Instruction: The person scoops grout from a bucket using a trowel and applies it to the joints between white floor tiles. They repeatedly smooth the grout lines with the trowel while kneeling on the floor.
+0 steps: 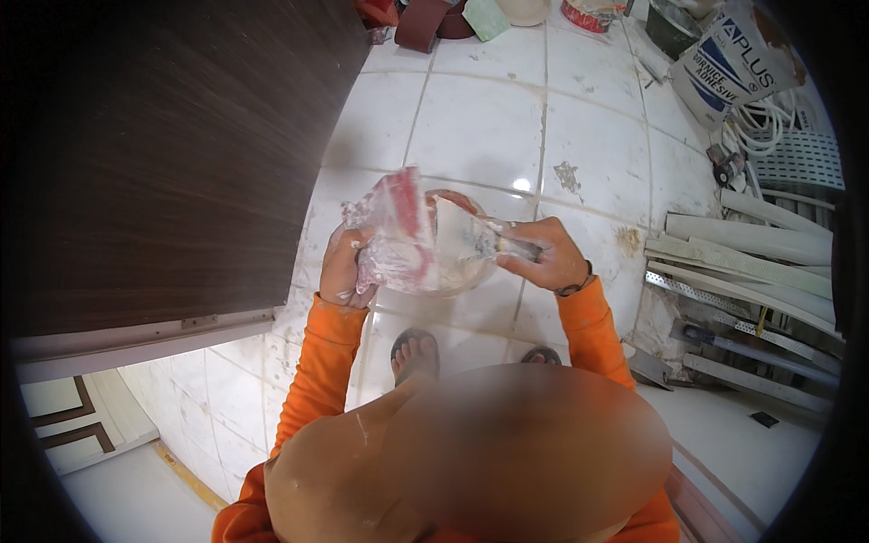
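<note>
My left hand point(340, 264) is closed on a red flat-sided piece point(396, 226), thickly smeared with white paste; its exact kind is hard to tell. In my right hand point(554, 255) is a putty knife point(463, 233), gripped by its handle, its wide blade coated in the same paste. The blade points left and is close beside the red piece; whether they touch I cannot tell. Below both tools a round, reddish-rimmed container point(453, 288) stands on the floor, mostly covered by them. White smears mark my fingers.
A dark wooden door panel point(181, 163) fills the left. White floor tiles point(489, 113) carry stains. An open paper bag point(731, 68), white cable point(765, 122) and long pale strips point(747, 244) line the right. Sanding belts point(421, 23) and a red tub point(590, 14) are at the far edge.
</note>
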`<state>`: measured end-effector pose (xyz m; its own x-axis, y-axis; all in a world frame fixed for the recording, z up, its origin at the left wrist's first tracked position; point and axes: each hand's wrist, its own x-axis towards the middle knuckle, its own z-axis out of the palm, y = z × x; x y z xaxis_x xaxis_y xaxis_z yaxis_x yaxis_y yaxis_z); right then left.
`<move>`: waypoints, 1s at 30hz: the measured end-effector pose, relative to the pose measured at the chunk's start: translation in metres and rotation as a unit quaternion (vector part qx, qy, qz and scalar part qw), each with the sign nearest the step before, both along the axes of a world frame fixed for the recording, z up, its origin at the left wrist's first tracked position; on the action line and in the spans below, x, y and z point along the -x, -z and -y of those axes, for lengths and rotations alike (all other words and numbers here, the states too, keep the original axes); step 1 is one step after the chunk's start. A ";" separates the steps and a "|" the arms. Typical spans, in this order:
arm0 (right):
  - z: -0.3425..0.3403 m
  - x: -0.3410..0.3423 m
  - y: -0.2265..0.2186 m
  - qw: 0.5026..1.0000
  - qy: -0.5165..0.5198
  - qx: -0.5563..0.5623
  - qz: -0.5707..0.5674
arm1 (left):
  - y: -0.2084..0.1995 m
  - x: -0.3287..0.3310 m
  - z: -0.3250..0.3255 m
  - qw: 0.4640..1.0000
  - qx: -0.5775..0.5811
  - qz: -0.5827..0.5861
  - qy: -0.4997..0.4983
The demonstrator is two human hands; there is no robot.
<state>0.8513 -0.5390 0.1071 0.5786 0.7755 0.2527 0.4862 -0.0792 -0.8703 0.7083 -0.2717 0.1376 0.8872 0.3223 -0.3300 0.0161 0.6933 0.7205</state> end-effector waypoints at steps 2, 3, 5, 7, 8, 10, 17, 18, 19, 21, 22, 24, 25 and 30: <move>0.006 -0.003 0.001 0.999 0.016 0.017 -0.027 | 0.005 0.004 -0.009 0.998 0.013 -0.030 -0.045; 0.008 -0.002 0.002 0.997 0.027 0.011 -0.071 | 0.007 0.004 -0.009 0.999 0.006 -0.029 -0.039; 0.008 -0.001 0.001 0.975 -0.002 -0.041 -0.219 | 0.010 0.002 -0.009 0.999 -0.010 -0.025 -0.026; 0.005 0.009 -0.010 0.896 -0.076 -0.122 -0.420 | 0.026 0.008 -0.014 0.998 -0.010 -0.052 -0.024; 0.001 0.015 -0.010 0.890 -0.082 -0.102 -0.436 | 0.032 0.011 -0.016 0.998 -0.011 -0.065 -0.022; -0.004 0.024 -0.012 0.882 -0.083 -0.060 -0.461 | 0.022 0.005 -0.001 0.998 -0.006 -0.055 0.002; -0.010 0.017 -0.007 0.888 -0.179 0.034 -0.422 | 0.010 0.006 0.006 0.998 -0.011 -0.008 0.054; -0.006 0.015 -0.003 0.907 -0.161 0.070 -0.383 | 0.013 0.008 -0.001 0.999 0.016 -0.003 0.035; -0.001 0.013 0.003 0.923 -0.143 0.105 -0.340 | 0.016 0.012 -0.011 0.999 0.042 0.004 0.017; 0.014 0.012 0.007 0.923 -0.100 0.127 -0.349 | 0.014 0.014 -0.020 0.999 0.036 0.008 -0.018; 0.022 0.013 0.005 0.907 -0.078 0.113 -0.398 | 0.007 0.011 -0.022 0.999 0.000 0.006 -0.036; 0.025 0.019 -0.001 0.887 -0.040 0.058 -0.456 | -0.002 0.009 -0.025 0.998 -0.046 0.007 -0.047; 0.024 0.023 -0.005 0.885 -0.022 0.017 -0.465 | -0.004 0.007 -0.025 0.998 -0.056 0.011 -0.040; 0.002 0.043 -0.026 0.912 0.017 -0.060 -0.405 | 0.006 0.008 -0.017 0.983 -0.145 0.050 -0.106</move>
<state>0.8080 -0.5410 0.1327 0.6355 0.7491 -0.1869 -0.3212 0.0364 -0.9463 0.7000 -0.2551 0.1314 0.8129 0.5714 -0.1127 -0.1870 0.4394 0.8786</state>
